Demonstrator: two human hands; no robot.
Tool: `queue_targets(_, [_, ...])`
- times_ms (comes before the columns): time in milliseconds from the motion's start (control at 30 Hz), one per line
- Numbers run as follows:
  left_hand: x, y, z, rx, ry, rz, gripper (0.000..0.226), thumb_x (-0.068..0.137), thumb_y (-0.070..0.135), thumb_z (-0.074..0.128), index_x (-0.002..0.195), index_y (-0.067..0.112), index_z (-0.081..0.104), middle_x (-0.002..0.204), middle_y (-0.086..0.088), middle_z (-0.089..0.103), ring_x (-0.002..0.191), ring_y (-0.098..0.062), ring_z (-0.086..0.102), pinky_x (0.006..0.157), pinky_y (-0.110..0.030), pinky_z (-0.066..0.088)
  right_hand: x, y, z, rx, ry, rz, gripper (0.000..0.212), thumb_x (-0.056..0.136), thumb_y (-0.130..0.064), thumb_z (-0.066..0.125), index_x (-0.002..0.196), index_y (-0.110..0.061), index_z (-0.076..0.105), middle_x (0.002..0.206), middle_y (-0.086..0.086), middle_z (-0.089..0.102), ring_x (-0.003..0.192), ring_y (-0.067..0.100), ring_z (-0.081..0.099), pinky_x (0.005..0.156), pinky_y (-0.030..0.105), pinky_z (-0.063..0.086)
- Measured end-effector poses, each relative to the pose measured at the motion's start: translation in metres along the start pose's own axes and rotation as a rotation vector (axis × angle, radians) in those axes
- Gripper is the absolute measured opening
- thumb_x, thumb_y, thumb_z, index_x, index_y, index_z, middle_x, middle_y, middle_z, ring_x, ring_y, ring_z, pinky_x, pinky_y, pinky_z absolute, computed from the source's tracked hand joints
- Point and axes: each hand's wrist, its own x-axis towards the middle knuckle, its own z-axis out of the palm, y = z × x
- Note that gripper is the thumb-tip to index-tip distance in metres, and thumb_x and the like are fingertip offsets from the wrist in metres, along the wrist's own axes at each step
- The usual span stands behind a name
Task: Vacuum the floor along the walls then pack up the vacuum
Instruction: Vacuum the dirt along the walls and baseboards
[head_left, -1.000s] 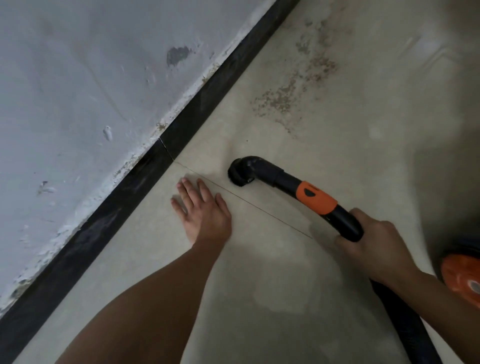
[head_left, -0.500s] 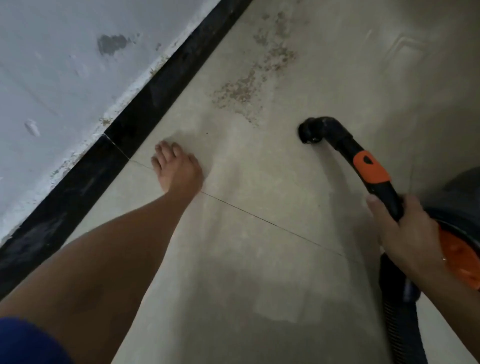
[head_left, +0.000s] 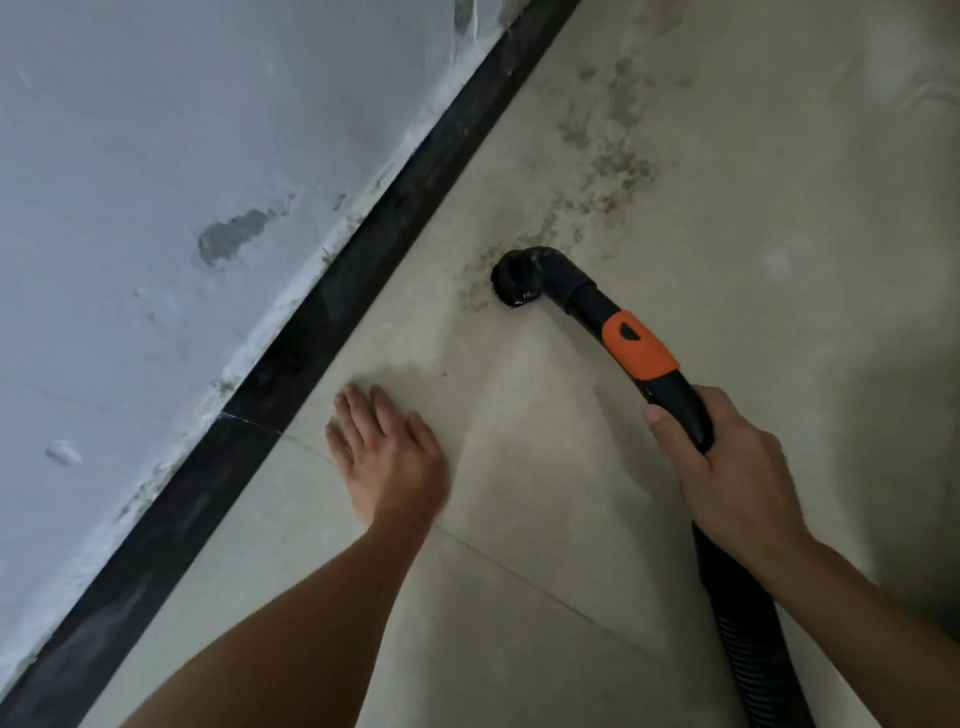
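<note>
My right hand (head_left: 727, 467) grips the black vacuum handle just below its orange collar (head_left: 640, 347). The black elbow nozzle (head_left: 524, 278) points down at the near edge of a patch of brown grit (head_left: 602, 171) on the beige tiled floor (head_left: 519, 519). The ribbed black hose (head_left: 753, 649) runs from my right hand down to the bottom edge. My left hand (head_left: 387, 452) lies flat on the floor with straight fingers, close to the black skirting (head_left: 332, 322), left of the nozzle. The vacuum body is out of view.
A scuffed white wall (head_left: 156, 182) with chipped patches fills the left, ending in the black skirting board that runs diagonally from the bottom left to the top. Tile joints cross the floor under my left forearm. A dark shadow lies at the right edge.
The nozzle has swung left toward the wall onto the near edge of the grit patch. My left hand has shifted forward along the skirting. The orange vacuum body has left the view.
</note>
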Motion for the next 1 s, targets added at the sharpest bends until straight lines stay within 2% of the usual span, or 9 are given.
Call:
queue_targets(167, [-0.001,0.002,-0.004,0.035,-0.008,0.003,0.066,0.096,0.042,0.013,0.152,0.006,0.017,0.161,-0.013,0.001,0.149,-0.023,-0.006,0.12,-0.042,-0.005,0.052,-0.026,0.013,0.023,-0.046,-0.005,0.037,0.093,-0.059,0.049,0.115,-0.03,0.056,0.062,-0.002,0.061,0.054,0.019,0.062,0.054,0.04,0.054])
queue_targets(400, [0.0,0.003,-0.003,0.044,-0.02,-0.008,0.065,0.097,0.04,0.017,0.151,0.005,0.017,0.161,-0.013,-0.001,0.148,-0.023,-0.008,0.12,-0.044,-0.003,0.089,-0.064,0.038,0.078,-0.166,-0.049,0.042,0.087,-0.063,0.049,0.111,-0.03,0.058,0.065,0.001,0.062,0.059,0.022,0.063,0.057,0.039,0.055])
queue_targets(500, [0.001,0.003,-0.003,0.046,-0.022,-0.016,0.064,0.097,0.039,0.02,0.151,0.004,0.019,0.161,-0.014,0.001,0.149,-0.025,-0.006,0.12,-0.044,-0.004,0.094,-0.067,0.036,0.069,-0.123,-0.059,0.038,0.089,-0.063,0.051,0.107,-0.03,0.059,0.065,0.003,0.063,0.06,0.024,0.064,0.06,0.044,0.056])
queue_targets(633, [0.0,0.002,-0.005,0.03,-0.028,-0.003,0.061,0.099,0.036,0.026,0.151,0.004,0.018,0.16,-0.016,0.0,0.148,-0.026,-0.008,0.12,-0.044,-0.006,0.085,-0.074,0.024,0.032,-0.214,-0.112,0.035,0.085,-0.067,0.052,0.097,-0.035,0.058,0.061,0.001,0.063,0.057,0.024,0.063,0.057,0.044,0.056])
queue_targets(733, [0.0,0.004,-0.007,0.025,-0.042,-0.005,0.062,0.1,0.037,0.025,0.151,0.004,0.015,0.16,-0.016,-0.004,0.148,-0.026,-0.01,0.12,-0.045,-0.006,0.078,-0.062,-0.006,-0.038,-0.163,-0.104,0.032,0.086,-0.064,0.054,0.096,-0.035,0.058,0.058,0.002,0.062,0.054,0.024,0.063,0.058,0.045,0.056])
queue_targets(800, [0.001,0.004,-0.008,0.027,-0.056,-0.011,0.063,0.1,0.037,0.023,0.152,0.004,0.012,0.16,-0.016,-0.006,0.148,-0.026,-0.012,0.119,-0.045,-0.007,0.065,-0.049,-0.026,-0.054,-0.174,-0.106,0.027,0.087,-0.063,0.054,0.096,-0.038,0.058,0.054,0.003,0.061,0.049,0.021,0.062,0.053,0.039,0.055])
queue_targets(900, [0.001,0.004,-0.009,0.015,-0.063,-0.009,0.063,0.1,0.038,0.02,0.152,0.005,0.008,0.16,-0.016,-0.01,0.147,-0.026,-0.015,0.119,-0.045,-0.009,0.032,-0.032,-0.047,-0.083,-0.221,-0.09,0.019,0.087,-0.061,0.056,0.098,-0.045,0.057,0.055,-0.001,0.063,0.041,0.012,0.059,0.04,0.024,0.047])
queue_targets(1000, [0.001,0.004,-0.009,0.001,-0.054,-0.013,0.062,0.1,0.036,0.024,0.152,0.003,0.012,0.16,-0.017,-0.005,0.148,-0.029,-0.01,0.119,-0.046,-0.007,0.007,-0.024,-0.056,-0.08,-0.185,-0.016,0.026,0.083,-0.063,0.054,0.099,-0.043,0.058,0.053,-0.001,0.062,0.04,0.011,0.058,0.037,0.022,0.043])
